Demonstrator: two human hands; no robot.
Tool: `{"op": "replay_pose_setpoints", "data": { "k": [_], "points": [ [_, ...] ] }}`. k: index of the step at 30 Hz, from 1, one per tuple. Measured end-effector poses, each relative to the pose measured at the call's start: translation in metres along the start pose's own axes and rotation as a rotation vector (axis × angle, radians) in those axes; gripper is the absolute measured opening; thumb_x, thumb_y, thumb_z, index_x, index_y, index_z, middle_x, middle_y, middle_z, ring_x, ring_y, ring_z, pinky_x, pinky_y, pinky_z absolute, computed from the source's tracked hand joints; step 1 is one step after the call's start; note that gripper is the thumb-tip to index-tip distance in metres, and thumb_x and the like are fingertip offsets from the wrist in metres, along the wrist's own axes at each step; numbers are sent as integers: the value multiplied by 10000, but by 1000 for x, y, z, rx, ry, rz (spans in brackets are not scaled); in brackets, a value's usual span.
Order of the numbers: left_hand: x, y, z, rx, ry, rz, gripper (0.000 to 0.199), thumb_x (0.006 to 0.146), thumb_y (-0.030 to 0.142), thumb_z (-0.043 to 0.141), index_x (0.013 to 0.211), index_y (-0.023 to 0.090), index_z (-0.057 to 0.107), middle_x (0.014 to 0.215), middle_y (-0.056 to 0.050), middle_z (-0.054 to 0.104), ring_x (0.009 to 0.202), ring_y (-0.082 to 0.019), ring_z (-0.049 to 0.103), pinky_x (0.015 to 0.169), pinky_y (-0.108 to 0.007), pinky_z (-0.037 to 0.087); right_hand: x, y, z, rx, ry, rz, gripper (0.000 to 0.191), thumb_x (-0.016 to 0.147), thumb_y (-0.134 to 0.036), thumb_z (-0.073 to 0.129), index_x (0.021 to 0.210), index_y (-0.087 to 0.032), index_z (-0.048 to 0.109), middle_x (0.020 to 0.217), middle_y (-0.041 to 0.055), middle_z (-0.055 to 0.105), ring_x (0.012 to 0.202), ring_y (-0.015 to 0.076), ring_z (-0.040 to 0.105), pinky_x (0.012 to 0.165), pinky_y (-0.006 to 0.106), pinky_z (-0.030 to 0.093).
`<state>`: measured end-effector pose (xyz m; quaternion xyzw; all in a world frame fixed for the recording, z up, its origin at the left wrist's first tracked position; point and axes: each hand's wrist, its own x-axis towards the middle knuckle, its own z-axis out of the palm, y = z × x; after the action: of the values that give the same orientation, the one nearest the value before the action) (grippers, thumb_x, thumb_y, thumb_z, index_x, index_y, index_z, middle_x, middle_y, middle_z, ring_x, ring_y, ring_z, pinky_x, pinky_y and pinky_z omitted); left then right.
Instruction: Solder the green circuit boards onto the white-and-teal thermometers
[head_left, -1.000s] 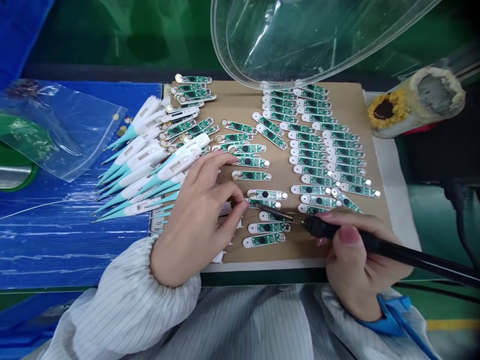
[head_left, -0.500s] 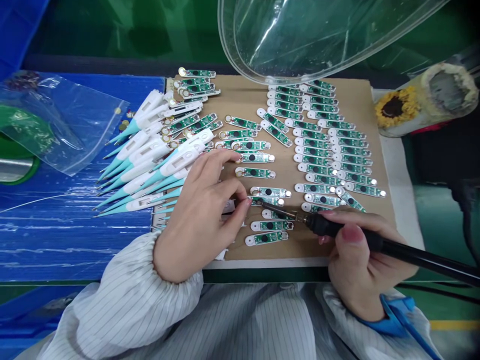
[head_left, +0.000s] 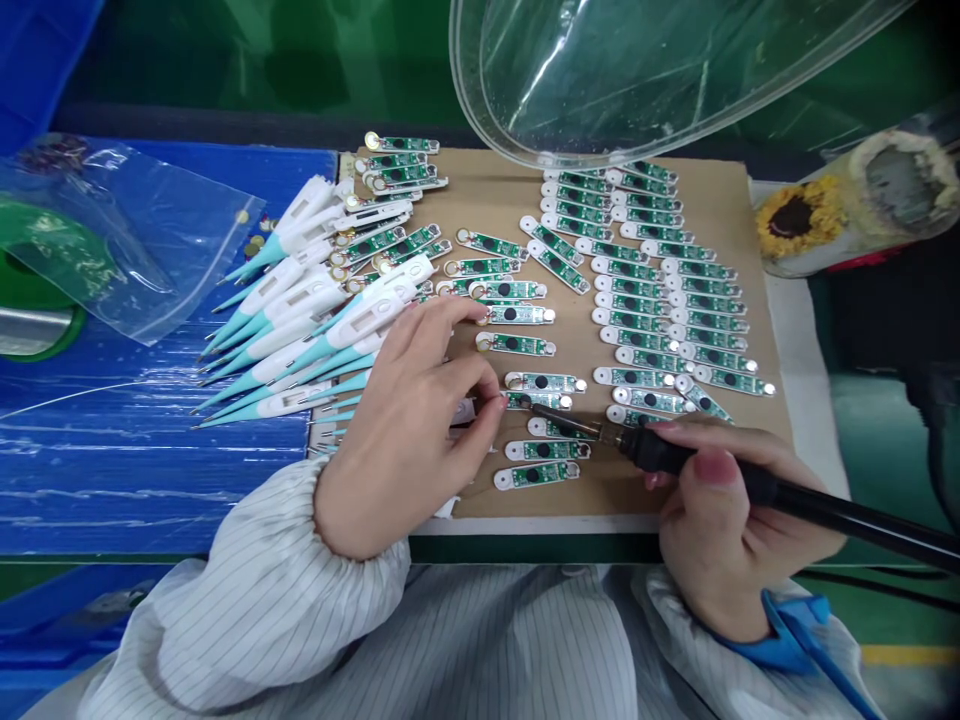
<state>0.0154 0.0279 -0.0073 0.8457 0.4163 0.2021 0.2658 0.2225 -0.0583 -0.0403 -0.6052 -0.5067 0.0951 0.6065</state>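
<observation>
My right hand [head_left: 739, 505] is wrapped round a soldering iron [head_left: 675, 460] with a black handle. The iron's dark tip lies over a small green circuit board [head_left: 555, 401] near that board's left end. My left hand [head_left: 420, 430] has thumb and a finger closed at the same end of the board, which they partly hide. Another finger of this hand reaches up to the left end of a nearby board [head_left: 517, 315]. Several white and teal digital thermometers [head_left: 292, 330] are piled left of my left hand.
Rows of circuit boards [head_left: 637, 300] lie on the brown cardboard [head_left: 480, 175]. A clear plastic shield [head_left: 600, 90] hangs over the far side. At left are a zip bag [head_left: 172, 240] and a solder spool [head_left: 45, 325]; a holder with yellow sponge [head_left: 799, 220] stands at right.
The whole scene sits slightly further right in the view. Both hands, the iron and the boards keep nearly the same positions relative to each other.
</observation>
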Motion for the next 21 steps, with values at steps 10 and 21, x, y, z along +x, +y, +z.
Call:
{"op": "replay_pose_setpoints", "data": {
  "k": [10, 21],
  "points": [
    [-1, 0, 2, 25, 0, -5, 143, 924, 161, 563, 822, 173, 662, 1402, -124, 514, 1378, -290, 433, 1221, -482, 261, 0, 1, -2, 11, -12, -16, 87, 845, -202, 689, 814, -235, 764, 685, -1, 706, 436, 106, 560, 307, 207, 402],
    [0, 1, 1, 33, 0, -4, 149, 926, 159, 552, 819, 183, 652, 1403, -123, 518, 1384, -278, 433, 1227, -494, 241, 0, 2, 0, 34, -39, -19, 95, 852, -187, 681, 826, -222, 767, 700, -1, 712, 453, 97, 566, 320, 196, 395]
  ]
}}
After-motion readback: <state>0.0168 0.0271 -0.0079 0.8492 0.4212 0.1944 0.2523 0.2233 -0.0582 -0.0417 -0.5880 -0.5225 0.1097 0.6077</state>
